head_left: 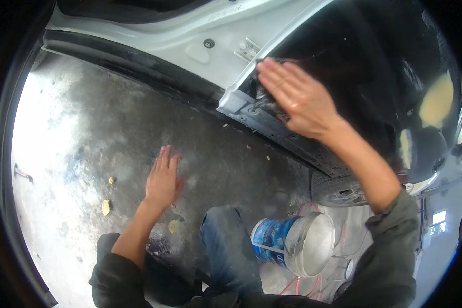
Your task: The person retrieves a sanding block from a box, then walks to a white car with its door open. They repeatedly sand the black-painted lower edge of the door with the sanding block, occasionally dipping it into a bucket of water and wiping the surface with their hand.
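My right hand [300,100] lies nearly flat near the front edge of a glossy black car panel [364,66], fingers stretched out and close together. Below its fingers a dark, scuffed-looking patch [266,97] shows; I cannot tell whether anything lies between palm and panel. Pale yellow filler patches [437,102] mark the panel farther right. My left hand [162,177] hangs over the floor, holding nothing, with its fingers extended and thumb apart.
A white car door frame [190,43] with a dark sill stretches along the top left. Beside my knee, a blue-and-white bucket [313,244] shows its pale round end. A wheel [341,192] sits under the panel. Red hoses [297,285] and yellowish scraps [106,207] lie on the floor.
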Demonstrator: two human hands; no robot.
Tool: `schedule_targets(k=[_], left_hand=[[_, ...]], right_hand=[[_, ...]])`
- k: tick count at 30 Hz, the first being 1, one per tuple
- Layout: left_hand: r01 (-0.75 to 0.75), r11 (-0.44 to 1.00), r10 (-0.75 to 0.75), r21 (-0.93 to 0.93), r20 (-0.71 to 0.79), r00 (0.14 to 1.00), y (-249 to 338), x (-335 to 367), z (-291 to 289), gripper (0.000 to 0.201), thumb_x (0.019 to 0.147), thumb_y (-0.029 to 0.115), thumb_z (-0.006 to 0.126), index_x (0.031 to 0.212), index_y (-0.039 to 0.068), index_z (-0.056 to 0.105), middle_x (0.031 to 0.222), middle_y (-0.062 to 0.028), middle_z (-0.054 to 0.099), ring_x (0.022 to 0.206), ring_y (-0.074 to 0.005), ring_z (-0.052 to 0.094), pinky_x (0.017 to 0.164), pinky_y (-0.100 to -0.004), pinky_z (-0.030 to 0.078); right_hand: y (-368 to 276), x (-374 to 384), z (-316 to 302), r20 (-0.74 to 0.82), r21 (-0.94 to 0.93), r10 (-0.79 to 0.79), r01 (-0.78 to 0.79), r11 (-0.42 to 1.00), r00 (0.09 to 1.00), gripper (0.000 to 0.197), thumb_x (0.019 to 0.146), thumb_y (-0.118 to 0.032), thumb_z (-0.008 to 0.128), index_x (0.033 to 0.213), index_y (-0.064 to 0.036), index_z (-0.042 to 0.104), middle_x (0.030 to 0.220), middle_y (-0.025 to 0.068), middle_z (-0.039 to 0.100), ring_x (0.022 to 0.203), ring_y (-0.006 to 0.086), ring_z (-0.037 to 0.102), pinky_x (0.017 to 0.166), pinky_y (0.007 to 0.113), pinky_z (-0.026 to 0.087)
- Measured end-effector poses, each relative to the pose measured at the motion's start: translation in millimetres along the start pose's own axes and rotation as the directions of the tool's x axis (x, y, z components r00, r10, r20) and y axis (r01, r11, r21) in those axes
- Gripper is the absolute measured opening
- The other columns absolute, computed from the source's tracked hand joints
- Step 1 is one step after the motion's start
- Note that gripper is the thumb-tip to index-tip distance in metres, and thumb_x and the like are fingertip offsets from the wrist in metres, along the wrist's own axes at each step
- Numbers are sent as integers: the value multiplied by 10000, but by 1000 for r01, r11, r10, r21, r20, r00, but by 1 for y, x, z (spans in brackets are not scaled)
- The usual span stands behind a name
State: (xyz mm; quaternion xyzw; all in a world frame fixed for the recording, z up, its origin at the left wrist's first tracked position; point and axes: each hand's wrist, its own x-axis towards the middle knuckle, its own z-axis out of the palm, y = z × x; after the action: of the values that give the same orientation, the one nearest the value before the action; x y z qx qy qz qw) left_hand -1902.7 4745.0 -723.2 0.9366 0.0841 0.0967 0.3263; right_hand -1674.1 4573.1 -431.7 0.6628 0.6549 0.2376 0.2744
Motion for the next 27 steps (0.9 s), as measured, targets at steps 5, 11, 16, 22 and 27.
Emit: schedule_targets(k=[5,11,16,22,27], left_hand=[[-3,1000,3,13,-24,1000,6,4,-2,716,831,113,778,1451,32,428,1588,-269,360,1515,-418,325,1219,-486,353],[3,999,-4,-39,-21,1000,0,4,1,706,866,105,756,1475,59,402,1620,-248,320,1511,-421,324,1201,-482,374],[-18,998,14,-60,-72,997,8,9,-4,692,852,103,758,1451,30,420,1574,-275,375,1483,-437,367,1204,-481,371],[57,998,-58,-28,-36,998,-3,-1,-9,682,859,104,752,1452,40,419,1572,-268,379,1480,-433,371,1202,-483,373],[-5,998,4,-60,-15,1000,18,7,-9,678,867,110,747,1457,49,418,1575,-271,375,1483,-436,366,1201,-482,374]], right_hand=[[-4,-6,-10,-115,-60,180,-187,980,977,678,743,-34,585,1416,47,584,1610,155,448,1552,222,331,1290,468,200],[-6,8,5,-7,120,5,-4,993,1000,660,791,-70,577,1443,29,561,1580,170,482,1524,227,383,1290,460,216],[-8,-3,-5,-50,-65,96,-99,993,994,669,795,-86,567,1447,57,546,1607,158,451,1549,238,337,1284,454,225],[-1,13,-20,-65,-35,53,-55,998,996,609,792,-142,660,1371,41,615,1573,148,499,1510,228,405,1274,445,245],[-23,-2,10,-65,-45,112,-115,992,992,647,782,-82,590,1410,72,577,1565,199,491,1515,266,399,1276,455,253]])
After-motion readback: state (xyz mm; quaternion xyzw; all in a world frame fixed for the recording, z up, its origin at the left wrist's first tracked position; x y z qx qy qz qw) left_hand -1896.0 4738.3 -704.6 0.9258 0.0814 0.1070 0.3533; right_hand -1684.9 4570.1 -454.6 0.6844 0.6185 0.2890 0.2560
